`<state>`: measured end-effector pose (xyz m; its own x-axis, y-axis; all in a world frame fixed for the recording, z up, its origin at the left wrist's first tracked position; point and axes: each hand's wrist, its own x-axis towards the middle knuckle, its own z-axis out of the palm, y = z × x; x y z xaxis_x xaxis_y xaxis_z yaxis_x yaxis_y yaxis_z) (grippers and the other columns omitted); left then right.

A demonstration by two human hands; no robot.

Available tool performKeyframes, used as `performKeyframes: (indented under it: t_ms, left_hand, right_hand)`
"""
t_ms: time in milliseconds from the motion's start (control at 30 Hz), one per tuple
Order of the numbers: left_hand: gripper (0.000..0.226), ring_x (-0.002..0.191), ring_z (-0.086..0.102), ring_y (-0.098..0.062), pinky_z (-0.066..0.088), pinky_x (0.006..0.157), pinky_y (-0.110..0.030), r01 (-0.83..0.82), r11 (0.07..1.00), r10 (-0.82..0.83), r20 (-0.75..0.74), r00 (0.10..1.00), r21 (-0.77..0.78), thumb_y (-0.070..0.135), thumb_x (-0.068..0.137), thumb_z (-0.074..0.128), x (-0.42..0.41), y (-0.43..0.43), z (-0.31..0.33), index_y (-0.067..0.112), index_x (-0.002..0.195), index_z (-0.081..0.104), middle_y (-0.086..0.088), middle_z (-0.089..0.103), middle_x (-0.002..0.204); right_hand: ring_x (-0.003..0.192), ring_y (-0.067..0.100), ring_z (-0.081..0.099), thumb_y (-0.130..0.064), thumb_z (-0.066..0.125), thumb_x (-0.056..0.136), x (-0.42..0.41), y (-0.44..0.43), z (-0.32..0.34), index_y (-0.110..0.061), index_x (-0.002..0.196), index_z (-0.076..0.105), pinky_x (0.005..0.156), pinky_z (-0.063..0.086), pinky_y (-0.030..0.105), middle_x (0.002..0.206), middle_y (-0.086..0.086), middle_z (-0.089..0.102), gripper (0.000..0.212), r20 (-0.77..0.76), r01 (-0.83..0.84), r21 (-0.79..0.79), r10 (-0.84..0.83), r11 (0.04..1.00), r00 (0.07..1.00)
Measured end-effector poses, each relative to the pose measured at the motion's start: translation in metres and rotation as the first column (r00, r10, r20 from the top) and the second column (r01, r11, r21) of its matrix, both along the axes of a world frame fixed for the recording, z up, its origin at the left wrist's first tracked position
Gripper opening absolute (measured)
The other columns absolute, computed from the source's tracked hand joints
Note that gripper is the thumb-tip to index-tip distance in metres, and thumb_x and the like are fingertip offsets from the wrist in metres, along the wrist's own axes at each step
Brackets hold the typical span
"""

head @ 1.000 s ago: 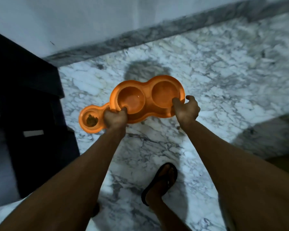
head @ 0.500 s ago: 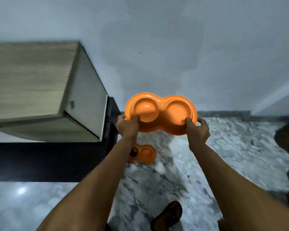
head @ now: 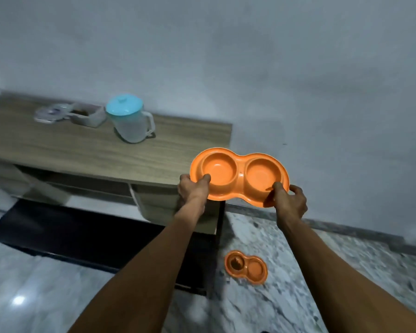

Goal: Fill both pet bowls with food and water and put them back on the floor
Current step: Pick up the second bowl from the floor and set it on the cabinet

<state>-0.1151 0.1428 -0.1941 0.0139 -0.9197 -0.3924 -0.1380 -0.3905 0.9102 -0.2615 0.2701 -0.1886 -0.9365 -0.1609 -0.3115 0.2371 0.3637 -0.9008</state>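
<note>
An orange double pet bowl (head: 239, 175) with two empty wells is held in the air beside the right end of a wooden cabinet. My left hand (head: 193, 189) grips its left rim, thumb over the edge. My right hand (head: 289, 204) grips its right rim the same way. A second, smaller orange double bowl (head: 246, 266) lies on the marble floor below, with brown food in its left well. On the cabinet stand a clear pitcher (head: 130, 120) with a light blue lid and an open white container (head: 85, 115) holding brown food.
The wooden cabinet top (head: 82, 150) stretches left of the held bowl. The container's lid (head: 51, 112) lies beside it. A dark mat (head: 82, 236) covers the floor below the cabinet. A grey wall rises behind, and marble floor (head: 286, 296) spreads to the right.
Both hands have raised the large bowl from just above the floor to cabinet height. The view has tilted up, bringing the cabinet top, pitcher and container into sight.
</note>
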Motion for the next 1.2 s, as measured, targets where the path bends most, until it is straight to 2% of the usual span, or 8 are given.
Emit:
performKeyframes:
  t_ms: [200, 367, 467, 567, 767, 900, 1033, 1200]
  left_hand:
    - [0.051, 0.111, 0.059, -0.033, 0.049, 0.091, -0.041, -0.101, 0.995, 0.101, 0.036, 0.994, -0.013, 0.024, 0.083, 0.075, 0.111, -0.066, 0.020, 0.009, 0.125, 0.052, -0.015, 0.056, 0.129]
    - [0.050, 0.102, 0.061, -0.032, 0.053, 0.094, -0.047, -0.207, 0.978, 0.208, 0.070, 0.976, -0.019, 0.027, 0.079, 0.077, 0.189, -0.123, 0.018, 0.008, 0.121, 0.055, -0.016, 0.056, 0.128]
    - [0.052, 0.103, 0.062, -0.034, 0.054, 0.094, -0.049, -0.261, 0.965, 0.261, 0.102, 0.960, -0.018, 0.027, 0.078, 0.077, 0.229, -0.157, 0.011, 0.006, 0.121, 0.057, -0.016, 0.057, 0.126]
    - [0.048, 0.101, 0.063, -0.034, 0.054, 0.092, -0.050, -0.284, 0.959, 0.283, 0.129, 0.950, -0.014, 0.030, 0.077, 0.077, 0.263, -0.195, 0.003, 0.007, 0.115, 0.060, -0.015, 0.061, 0.121]
    - [0.043, 0.099, 0.066, -0.037, 0.056, 0.087, -0.050, -0.254, 0.967, 0.250, 0.222, 0.943, -0.012, 0.032, 0.072, 0.079, 0.318, -0.280, -0.014, 0.007, 0.102, 0.062, -0.018, 0.066, 0.110]
    - [0.044, 0.097, 0.064, -0.034, 0.057, 0.086, -0.050, -0.242, 0.970, 0.242, 0.228, 0.943, -0.031, 0.029, 0.075, 0.079, 0.346, -0.327, -0.006, 0.005, 0.108, 0.060, -0.014, 0.061, 0.103]
    - [0.040, 0.092, 0.064, -0.033, 0.057, 0.083, -0.048, -0.212, 0.977, 0.211, 0.230, 0.950, -0.023, 0.029, 0.077, 0.078, 0.367, -0.364, -0.006, 0.005, 0.103, 0.060, -0.015, 0.063, 0.099]
    - [0.059, 0.092, 0.069, -0.035, 0.058, 0.082, -0.047, -0.121, 0.992, 0.110, 0.273, 0.956, 0.026, 0.041, 0.067, 0.077, 0.390, -0.420, -0.023, -0.002, 0.105, 0.067, -0.019, 0.070, 0.101]
  right_hand:
    - [0.119, 0.036, 0.056, -0.041, 0.069, 0.082, 0.096, -0.083, 0.010, -0.015, 0.134, 0.054, 0.099, 0.049, 0.051, 0.132, 0.015, 0.059, 0.060, 0.024, -0.129, -0.039, 0.130, 0.991, 0.991]
    - [0.120, 0.035, 0.054, -0.043, 0.070, 0.079, 0.160, -0.154, 0.004, -0.016, 0.130, 0.056, 0.102, 0.047, 0.049, 0.130, 0.013, 0.060, 0.059, 0.044, -0.245, -0.055, 0.247, 0.968, 0.968]
    - [0.119, 0.033, 0.056, -0.042, 0.072, 0.077, 0.195, -0.195, -0.005, -0.015, 0.127, 0.058, 0.103, 0.047, 0.047, 0.129, 0.015, 0.061, 0.058, 0.066, -0.282, -0.063, 0.286, 0.957, 0.956]
    - [0.120, 0.033, 0.055, -0.037, 0.072, 0.081, 0.226, -0.235, -0.010, -0.013, 0.132, 0.055, 0.100, 0.047, 0.043, 0.132, 0.015, 0.059, 0.059, 0.087, -0.292, -0.066, 0.297, 0.954, 0.951]
    - [0.112, 0.033, 0.059, -0.037, 0.072, 0.080, 0.280, -0.315, -0.020, -0.013, 0.128, 0.056, 0.095, 0.050, 0.045, 0.124, 0.014, 0.062, 0.055, 0.128, -0.307, -0.028, 0.308, 0.951, 0.943]
    - [0.111, 0.034, 0.059, -0.038, 0.071, 0.080, 0.309, -0.360, -0.021, -0.012, 0.126, 0.058, 0.095, 0.048, 0.042, 0.119, 0.015, 0.064, 0.055, 0.130, -0.316, 0.009, 0.312, 0.949, 0.941]
    - [0.112, 0.034, 0.058, -0.040, 0.071, 0.080, 0.330, -0.399, -0.024, -0.011, 0.127, 0.057, 0.096, 0.048, 0.043, 0.120, 0.015, 0.064, 0.057, 0.128, -0.321, 0.046, 0.313, 0.946, 0.941]
    - [0.115, 0.034, 0.057, -0.041, 0.072, 0.079, 0.350, -0.447, -0.029, -0.013, 0.128, 0.055, 0.098, 0.049, 0.046, 0.126, 0.015, 0.060, 0.059, 0.144, -0.277, 0.080, 0.264, 0.958, 0.954]
